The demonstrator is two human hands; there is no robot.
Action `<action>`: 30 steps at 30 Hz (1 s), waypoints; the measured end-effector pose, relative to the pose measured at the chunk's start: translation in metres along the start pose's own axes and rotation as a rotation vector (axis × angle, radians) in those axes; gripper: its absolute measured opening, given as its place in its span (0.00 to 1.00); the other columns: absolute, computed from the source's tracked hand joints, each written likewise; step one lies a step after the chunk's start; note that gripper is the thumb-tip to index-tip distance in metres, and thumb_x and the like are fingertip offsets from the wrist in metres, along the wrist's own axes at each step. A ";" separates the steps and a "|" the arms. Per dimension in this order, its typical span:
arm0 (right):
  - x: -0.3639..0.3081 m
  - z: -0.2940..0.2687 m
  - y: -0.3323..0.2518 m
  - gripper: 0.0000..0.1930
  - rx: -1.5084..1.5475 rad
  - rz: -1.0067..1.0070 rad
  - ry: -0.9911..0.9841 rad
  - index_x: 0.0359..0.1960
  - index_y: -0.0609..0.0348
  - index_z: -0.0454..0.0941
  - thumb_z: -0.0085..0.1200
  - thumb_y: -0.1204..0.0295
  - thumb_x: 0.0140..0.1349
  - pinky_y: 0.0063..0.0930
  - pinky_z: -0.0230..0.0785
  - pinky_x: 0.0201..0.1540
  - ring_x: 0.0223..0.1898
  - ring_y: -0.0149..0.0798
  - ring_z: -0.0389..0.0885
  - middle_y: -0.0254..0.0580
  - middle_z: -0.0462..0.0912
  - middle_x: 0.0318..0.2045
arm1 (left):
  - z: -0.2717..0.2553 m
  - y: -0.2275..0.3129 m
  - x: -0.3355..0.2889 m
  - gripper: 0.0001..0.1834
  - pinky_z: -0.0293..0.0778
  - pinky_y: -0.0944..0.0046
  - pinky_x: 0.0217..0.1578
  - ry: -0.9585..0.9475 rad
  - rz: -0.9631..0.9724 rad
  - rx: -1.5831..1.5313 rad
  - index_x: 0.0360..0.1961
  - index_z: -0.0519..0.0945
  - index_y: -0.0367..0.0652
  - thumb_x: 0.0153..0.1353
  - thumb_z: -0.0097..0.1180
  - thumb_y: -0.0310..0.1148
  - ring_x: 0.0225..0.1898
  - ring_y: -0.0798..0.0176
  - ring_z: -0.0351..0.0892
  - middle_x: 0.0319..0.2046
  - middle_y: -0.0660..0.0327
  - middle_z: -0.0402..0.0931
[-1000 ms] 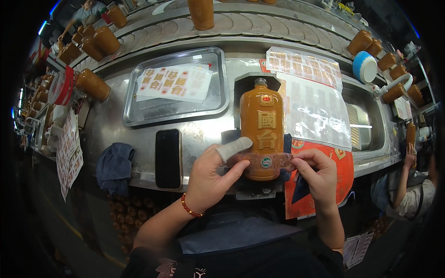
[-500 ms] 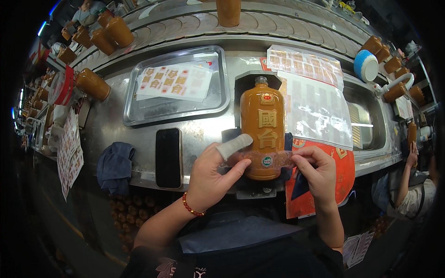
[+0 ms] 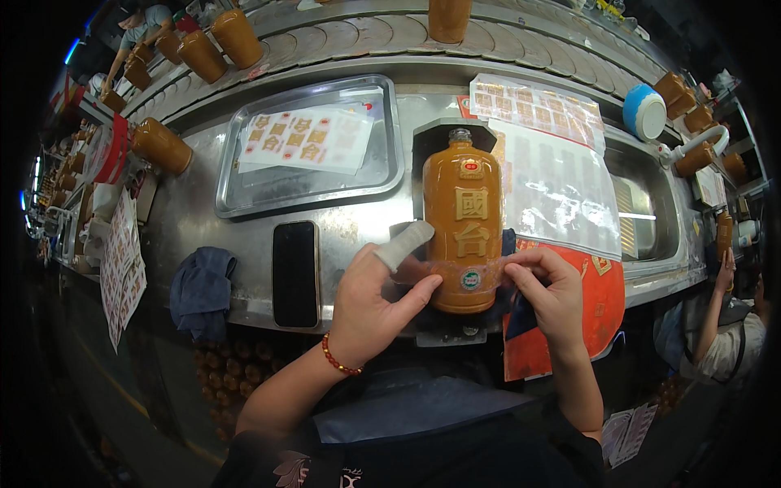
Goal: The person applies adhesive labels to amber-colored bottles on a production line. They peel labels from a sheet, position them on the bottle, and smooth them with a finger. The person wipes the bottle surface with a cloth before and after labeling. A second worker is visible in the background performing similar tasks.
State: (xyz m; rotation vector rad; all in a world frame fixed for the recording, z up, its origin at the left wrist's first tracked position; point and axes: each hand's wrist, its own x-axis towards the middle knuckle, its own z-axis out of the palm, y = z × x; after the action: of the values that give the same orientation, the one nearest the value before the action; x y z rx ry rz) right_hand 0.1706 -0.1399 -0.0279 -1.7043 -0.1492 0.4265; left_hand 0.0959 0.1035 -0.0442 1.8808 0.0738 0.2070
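Note:
A glossy brown bottle with raised gold characters lies in a dark holder in front of me, its neck pointing away. A clear film strip is stretched across its lower part, over a small round green label. My right hand pinches the strip's right end between thumb and forefinger. At the left end, my left hand appears to hold the strip; some of its fingers are hidden. My left thumb tip is at the bottle's side, and the left forefinger wears a pale finger cover.
A metal tray with sticker sheets stands at back left. Near it are a black phone and a blue cloth. Right are more label sheets, a red sheet and a sink. A conveyor carries bottles behind.
The bottles on the conveyor have moved to the right. My left forefinger has shifted slightly left, off the bottle's face. My right hand has moved slightly left and up with the film strip.

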 end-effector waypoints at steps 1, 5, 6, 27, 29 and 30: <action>0.001 0.000 0.002 0.08 0.009 0.002 -0.005 0.45 0.68 0.82 0.60 0.77 0.68 0.16 0.73 0.36 0.36 0.26 0.85 0.38 0.87 0.33 | -0.001 -0.003 -0.001 0.31 0.76 0.60 0.49 -0.006 -0.012 0.015 0.64 0.77 0.40 0.58 0.71 0.30 0.44 0.58 0.79 0.40 0.57 0.81; 0.004 -0.014 0.018 0.12 -0.188 -0.013 0.137 0.51 0.68 0.81 0.62 0.78 0.67 0.15 0.70 0.35 0.31 0.21 0.79 0.38 0.87 0.37 | -0.006 -0.014 0.002 0.37 0.72 0.59 0.58 0.059 0.077 0.281 0.69 0.71 0.39 0.59 0.71 0.32 0.56 0.57 0.76 0.54 0.54 0.74; 0.006 -0.017 0.016 0.14 -0.266 -0.024 0.168 0.53 0.68 0.80 0.63 0.78 0.66 0.15 0.70 0.35 0.30 0.20 0.77 0.38 0.86 0.39 | -0.008 -0.016 0.002 0.37 0.68 0.57 0.60 0.065 0.057 0.256 0.69 0.71 0.40 0.60 0.70 0.35 0.59 0.55 0.71 0.57 0.52 0.72; 0.004 0.014 0.006 0.34 0.336 0.155 -0.134 0.72 0.69 0.60 0.62 0.80 0.66 0.15 0.71 0.38 0.34 0.20 0.76 0.48 0.71 0.65 | 0.032 -0.043 0.001 0.34 0.60 0.57 0.69 -0.019 -0.151 -0.377 0.70 0.68 0.35 0.70 0.61 0.44 0.73 0.51 0.58 0.72 0.44 0.58; 0.004 0.014 0.007 0.34 0.342 0.159 -0.131 0.72 0.69 0.60 0.62 0.79 0.66 0.15 0.71 0.38 0.34 0.20 0.77 0.47 0.71 0.65 | 0.032 -0.044 0.001 0.35 0.62 0.57 0.68 -0.021 -0.154 -0.373 0.70 0.68 0.35 0.70 0.61 0.45 0.72 0.52 0.60 0.72 0.45 0.58; 0.004 0.014 0.008 0.34 0.346 0.159 -0.130 0.72 0.69 0.60 0.63 0.79 0.66 0.15 0.71 0.38 0.34 0.20 0.77 0.47 0.71 0.65 | 0.033 -0.044 0.001 0.35 0.63 0.58 0.67 -0.023 -0.153 -0.374 0.70 0.67 0.35 0.70 0.61 0.45 0.72 0.52 0.61 0.72 0.45 0.58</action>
State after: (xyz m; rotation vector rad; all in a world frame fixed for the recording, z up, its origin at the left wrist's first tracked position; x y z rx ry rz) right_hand 0.1683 -0.1275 -0.0381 -1.3529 -0.0309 0.6437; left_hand 0.1054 0.0871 -0.0956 1.4968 0.1522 0.0869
